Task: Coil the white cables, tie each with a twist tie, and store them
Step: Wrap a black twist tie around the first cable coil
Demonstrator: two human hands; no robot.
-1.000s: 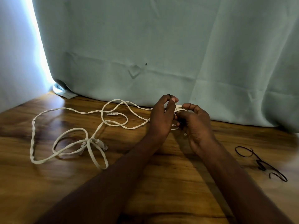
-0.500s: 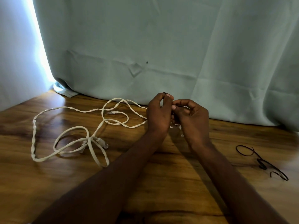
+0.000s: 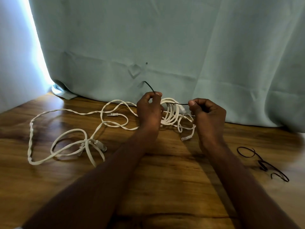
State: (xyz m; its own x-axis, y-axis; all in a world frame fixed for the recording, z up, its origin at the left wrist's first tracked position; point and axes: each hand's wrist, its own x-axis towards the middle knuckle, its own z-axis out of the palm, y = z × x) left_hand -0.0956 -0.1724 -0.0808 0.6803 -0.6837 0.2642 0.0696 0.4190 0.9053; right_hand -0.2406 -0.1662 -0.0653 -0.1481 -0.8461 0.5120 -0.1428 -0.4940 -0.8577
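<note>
Left hand (image 3: 149, 111) fingers (image 3: 156, 95) are clamped on one end of a thin black twist tie (image 3: 149, 86), its tip poking up above them. Right hand (image 3: 208, 113) fingers (image 3: 192, 103) pinch the other end, the tie stretched across between the two. Just under that span sits a coiled white cable (image 3: 171, 113), between both hands. Out past the left fingers a loose cable (image 3: 66, 142) sprawls over the wooden counter (image 3: 165, 179). Beyond the right wrist lie spare ties (image 3: 262, 162); a pale curtain (image 3: 181, 38) hangs behind.
</note>
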